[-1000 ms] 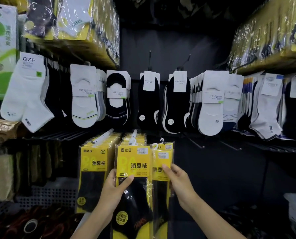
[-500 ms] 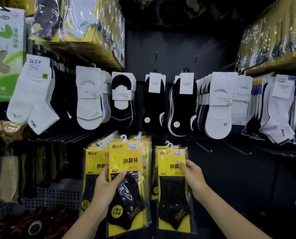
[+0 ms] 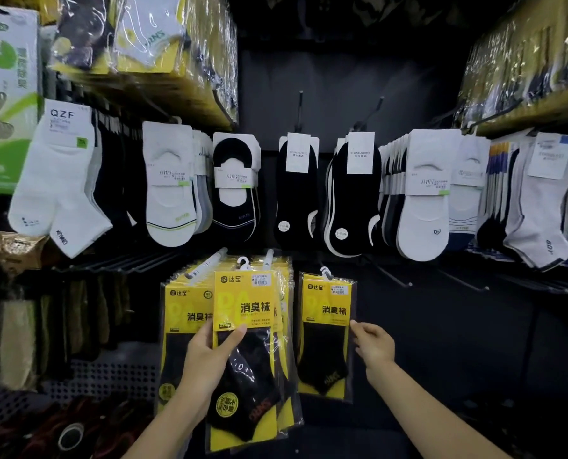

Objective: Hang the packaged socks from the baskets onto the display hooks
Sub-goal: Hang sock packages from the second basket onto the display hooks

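Note:
My left hand [image 3: 206,366] grips a yellow packaged pair of black socks [image 3: 242,306] by its left edge, thumb across the front. It is held in front of a stack of the same yellow packs [image 3: 181,313] hanging on white-tipped display hooks [image 3: 221,252]. Its small white hanger sits just below a second hook tip [image 3: 269,255]. To the right, another yellow pack [image 3: 325,326] hangs by its white hanger on a separate hook. My right hand [image 3: 373,346] is beside that pack's right edge, fingers loosely curled, a fingertip just touching it.
Rows of white and black socks [image 3: 295,193] hang on hooks above. Yellow wrapped packs fill shelves at the upper left [image 3: 163,44] and upper right. Bare metal hooks [image 3: 408,283] stick out at the lower right. A perforated shelf [image 3: 94,376] lies at the lower left.
The two packs moved apart. The right pack now hangs by itself and my right hand has slid off its front to its right edge. My left hand raised its pack slightly.

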{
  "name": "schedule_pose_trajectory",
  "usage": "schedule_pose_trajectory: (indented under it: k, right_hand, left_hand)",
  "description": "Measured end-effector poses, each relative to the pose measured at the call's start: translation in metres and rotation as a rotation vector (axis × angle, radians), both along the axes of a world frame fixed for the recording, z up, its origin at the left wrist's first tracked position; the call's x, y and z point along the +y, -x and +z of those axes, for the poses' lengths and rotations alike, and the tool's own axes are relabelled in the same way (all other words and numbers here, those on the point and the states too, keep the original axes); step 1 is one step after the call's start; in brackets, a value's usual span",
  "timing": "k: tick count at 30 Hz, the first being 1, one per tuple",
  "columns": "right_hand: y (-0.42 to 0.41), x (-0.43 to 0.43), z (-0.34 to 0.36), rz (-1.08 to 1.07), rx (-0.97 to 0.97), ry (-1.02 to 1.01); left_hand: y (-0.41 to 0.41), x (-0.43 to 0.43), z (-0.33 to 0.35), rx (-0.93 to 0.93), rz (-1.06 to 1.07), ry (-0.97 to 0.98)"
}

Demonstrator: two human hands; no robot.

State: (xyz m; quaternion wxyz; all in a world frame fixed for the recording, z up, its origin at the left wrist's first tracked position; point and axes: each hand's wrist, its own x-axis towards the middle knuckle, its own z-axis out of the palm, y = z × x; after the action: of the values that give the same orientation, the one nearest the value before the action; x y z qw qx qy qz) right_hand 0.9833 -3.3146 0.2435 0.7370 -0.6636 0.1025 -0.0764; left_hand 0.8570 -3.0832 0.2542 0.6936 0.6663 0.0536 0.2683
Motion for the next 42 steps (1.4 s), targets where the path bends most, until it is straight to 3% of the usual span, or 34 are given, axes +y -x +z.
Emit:
schedule_pose_trajectory:
  k: [4,10,13,23,28,35,42]
  right_hand:
    - [0.016,-0.006,-0.003,0.031,-0.052,-0.005]
    - [0.064,0.002,0.025,0.471,-0.186,0.072]
    - [0.076,0.001,0.027,0.561,-0.195,0.095]
    - [0.064,-0.026,0.026,0.29,-0.266,-0.016]
    - [0.045,-0.024,0.036,0.243,-0.266,0.022]
    - [0.014,-0.001,0.041,0.224,-0.291,0.148]
    - [-0.009,-0.002,0.016,0.094,-0.175,0.078]
  left_hand:
    - [0.002,-0.009,0.0,0.013,-0.022,-0.012]
    - [0.004,-0.04,-0.004,0.065,-0.148,-0.085]
    - [0.006,-0.051,-0.008,0.094,-0.199,-0.091]
    - [0.008,-0.03,-0.008,0.058,-0.044,-0.035]
    - [0.005,-0.018,-0.009,0.041,0.03,-0.028]
    - [-0.001,-0.009,-0.009,0.044,0.022,-0.022]
    - [-0.003,-0.011,-0.008,0.017,-0.018,-0.027]
